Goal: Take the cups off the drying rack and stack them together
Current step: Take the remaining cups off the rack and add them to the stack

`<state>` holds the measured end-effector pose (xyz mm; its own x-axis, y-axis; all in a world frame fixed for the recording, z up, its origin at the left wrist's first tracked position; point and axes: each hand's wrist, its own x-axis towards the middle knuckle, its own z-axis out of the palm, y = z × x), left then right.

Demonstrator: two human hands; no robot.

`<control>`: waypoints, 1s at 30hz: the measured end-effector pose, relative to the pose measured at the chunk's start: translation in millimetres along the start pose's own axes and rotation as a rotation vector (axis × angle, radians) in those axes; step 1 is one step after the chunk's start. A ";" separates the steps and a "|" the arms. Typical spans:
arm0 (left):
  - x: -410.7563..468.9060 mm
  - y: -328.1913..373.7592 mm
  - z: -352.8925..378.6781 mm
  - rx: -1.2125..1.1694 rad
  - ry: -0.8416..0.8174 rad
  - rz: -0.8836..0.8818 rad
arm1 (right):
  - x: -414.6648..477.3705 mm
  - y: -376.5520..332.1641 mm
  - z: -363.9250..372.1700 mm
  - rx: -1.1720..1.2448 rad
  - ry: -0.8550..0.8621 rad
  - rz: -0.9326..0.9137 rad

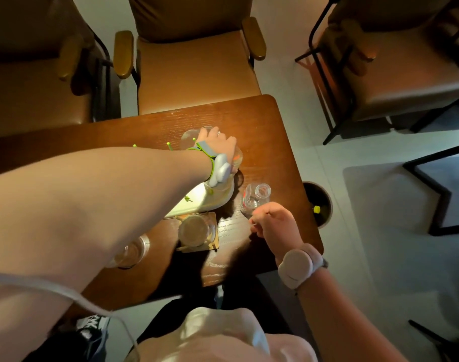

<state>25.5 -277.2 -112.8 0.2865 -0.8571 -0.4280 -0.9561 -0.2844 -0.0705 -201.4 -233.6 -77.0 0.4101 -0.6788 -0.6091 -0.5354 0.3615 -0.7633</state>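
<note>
Cups (197, 137) partly off rack (202, 197): my left hand (218, 142) grips one on it, right hand (273, 218) holds glasses (254, 199) over worktop (262, 126); stacking underway, approx. halfway.

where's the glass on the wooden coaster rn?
Head view, near the table's front edge: the glass sits on the wooden coaster, just in front of the white drying rack and left of the right hand.

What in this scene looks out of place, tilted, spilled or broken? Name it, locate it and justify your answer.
Nothing looks spilled or broken. The one thing askew is the clear glass cup near the brown wooden table's right edge: it leans on its side in the right hand's grip, rather than standing upright like the glass on the wooden coaster.
</note>
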 end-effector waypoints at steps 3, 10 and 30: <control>-2.8 -2.4 0.0 -0.016 0.053 -0.015 | 5.6 0.8 1.6 0.090 -0.047 0.068; -16.9 -11.6 -8.7 -0.253 0.054 -0.065 | 2.8 -5.7 4.6 0.052 0.022 0.120; -62.6 -29.2 -41.6 -0.849 0.214 -0.093 | -9.8 -22.0 15.7 -0.015 -0.005 -0.003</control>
<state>38.0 -233.1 -46.5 0.4478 -0.8523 -0.2703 -0.5843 -0.5078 0.6331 -182.1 -224.9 -57.6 0.4158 -0.6763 -0.6080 -0.5452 0.3497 -0.7618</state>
